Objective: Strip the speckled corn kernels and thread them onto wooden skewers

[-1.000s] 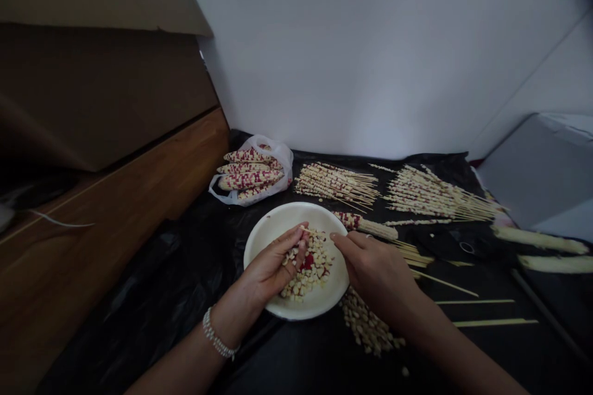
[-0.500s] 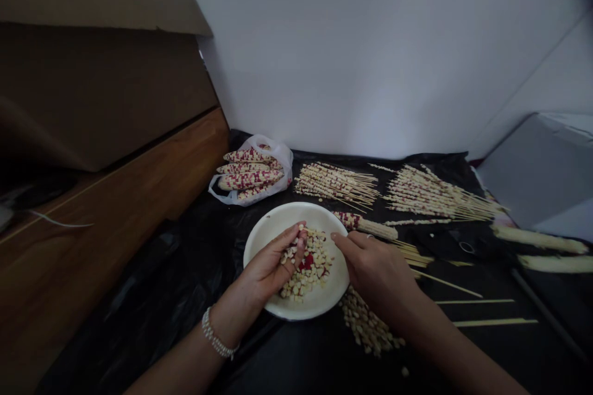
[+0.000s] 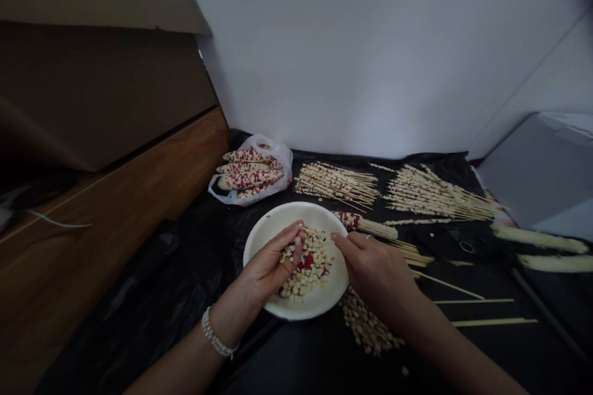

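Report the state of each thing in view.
Left hand: curled over the kernels
Right hand: fingertips over the plate rim
White plate: holding loose kernels
Corn kernels: heaped, some red
Plastic bag: open, holding speckled cobs
Skewer bundles: threaded with kernels, lying flat

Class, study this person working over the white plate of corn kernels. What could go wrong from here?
The left hand works among the kernels heaped on the plate, so some might spill over the rim. The right hand sits over the loose kernels on the black plastic sheet, so the wrist could scatter them. Loose wooden skewers lie beside that hand and might get knocked.
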Available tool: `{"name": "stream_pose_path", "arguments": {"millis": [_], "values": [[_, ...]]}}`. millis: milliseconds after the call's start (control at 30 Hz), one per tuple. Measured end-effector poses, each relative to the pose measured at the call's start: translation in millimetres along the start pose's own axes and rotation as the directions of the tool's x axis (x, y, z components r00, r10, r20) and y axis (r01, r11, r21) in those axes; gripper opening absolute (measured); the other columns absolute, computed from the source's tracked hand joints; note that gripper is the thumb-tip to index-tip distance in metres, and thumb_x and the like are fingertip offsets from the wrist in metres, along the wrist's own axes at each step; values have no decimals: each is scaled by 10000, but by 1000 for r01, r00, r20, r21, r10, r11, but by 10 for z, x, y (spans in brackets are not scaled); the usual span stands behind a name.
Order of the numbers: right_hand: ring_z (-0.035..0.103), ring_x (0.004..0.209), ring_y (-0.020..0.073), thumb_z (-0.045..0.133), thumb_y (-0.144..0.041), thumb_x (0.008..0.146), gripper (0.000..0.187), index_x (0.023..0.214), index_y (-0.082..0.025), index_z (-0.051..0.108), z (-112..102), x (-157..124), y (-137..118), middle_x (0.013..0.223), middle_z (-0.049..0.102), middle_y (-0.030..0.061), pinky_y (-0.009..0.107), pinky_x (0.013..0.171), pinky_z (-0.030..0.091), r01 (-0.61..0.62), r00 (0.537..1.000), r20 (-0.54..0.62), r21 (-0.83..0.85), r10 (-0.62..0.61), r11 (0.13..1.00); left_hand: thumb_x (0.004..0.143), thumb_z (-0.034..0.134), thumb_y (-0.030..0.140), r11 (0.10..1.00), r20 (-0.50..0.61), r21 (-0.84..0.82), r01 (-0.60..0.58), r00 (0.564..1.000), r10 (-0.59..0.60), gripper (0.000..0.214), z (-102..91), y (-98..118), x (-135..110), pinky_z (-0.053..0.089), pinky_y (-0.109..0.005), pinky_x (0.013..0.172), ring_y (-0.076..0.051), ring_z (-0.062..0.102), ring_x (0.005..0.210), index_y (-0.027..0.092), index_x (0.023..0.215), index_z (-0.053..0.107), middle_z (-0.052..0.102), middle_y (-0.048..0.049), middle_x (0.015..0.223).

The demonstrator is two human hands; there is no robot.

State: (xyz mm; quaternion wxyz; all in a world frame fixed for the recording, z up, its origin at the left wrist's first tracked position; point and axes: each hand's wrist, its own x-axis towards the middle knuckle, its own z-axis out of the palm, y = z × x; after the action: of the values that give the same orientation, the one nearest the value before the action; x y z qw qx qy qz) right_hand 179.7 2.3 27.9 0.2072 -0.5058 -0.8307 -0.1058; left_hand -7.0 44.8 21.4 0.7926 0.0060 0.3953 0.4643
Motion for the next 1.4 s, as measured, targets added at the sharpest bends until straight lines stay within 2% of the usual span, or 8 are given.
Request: {"name": "stream_pose_path", "arguments": {"millis": [200,500,700,900,1000,1100,1200,1400], "values": [[588,617,174,457,-98,789,326,1063,-127,632,11,-10,-24,741,617,37,287,494,326,1,1000,5,5,-1,1000,806,579,4,999,32,-32,9,999,-8,383,-32,6,18,530,-141,652,-101,658,753,108,1174,602,701,-65,872],[585,600,156,471,-60,766,363,1094,-121,615,61,-29,-72,748,622,38,265,505,371,-5,999,37,-13,5,1000,788,609,10,999,44,-43,32,999,-30,204,-30,-41,35,544,-153,653,-99,652,729,70,976,661,681,-91,887],[618,635,161,391,-59,796,466,1245,-51,516,115,-56,-112,816,668,93,259,542,444,23,998,-57,47,-21,999,744,661,17,999,29,50,9,1000,-10,157,4,-136,-13,536,-163,645,-84,634,646,87,883,677,692,-60,820],[636,694,148,337,-49,829,512,1335,-65,415,146,-58,-141,871,685,97,253,619,493,14,999,-40,126,-9,992,732,669,17,987,65,154,37,997,-48,171,-13,-252,-49,525,-181,712,-107,659,742,116,871,683,717,-54,837],[640,700,162,362,-76,835,506,1339,-70,410,144,-52,-110,903,688,108,265,606,498,6,999,-54,115,0,993,769,625,29,988,73,135,79,993,-90,145,-21,-222,-48,540,-210,728,-145,679,807,90,891,673,717,-84,869],[644,686,178,386,-108,849,486,1332,-64,418,133,-41,-66,930,688,124,283,580,497,0,996,-86,71,6,997,754,495,-88,987,124,107,123,983,-136,316,-42,-136,-29,552,-243,758,-186,676,926,79,971,653,709,-117,954],[644,679,184,391,-111,849,472,1317,-74,438,119,-33,-39,943,688,119,288,556,490,-3,994,-106,45,8,999,721,437,-152,989,175,113,100,977,-119,435,-82,-65,4,541,-230,807,-188,651,1012,78,1032,635,692,-138,1034],[643,681,185,387,-106,829,462,1280,-54,472,84,-22,-31,912,687,121,288,562,479,24,995,-96,56,-18,998,791,535,-51,995,145,81,64,987,-75,269,-112,-39,63,545,-231,825,-180,679,920,32,1030,626,693,-148,985]]}}
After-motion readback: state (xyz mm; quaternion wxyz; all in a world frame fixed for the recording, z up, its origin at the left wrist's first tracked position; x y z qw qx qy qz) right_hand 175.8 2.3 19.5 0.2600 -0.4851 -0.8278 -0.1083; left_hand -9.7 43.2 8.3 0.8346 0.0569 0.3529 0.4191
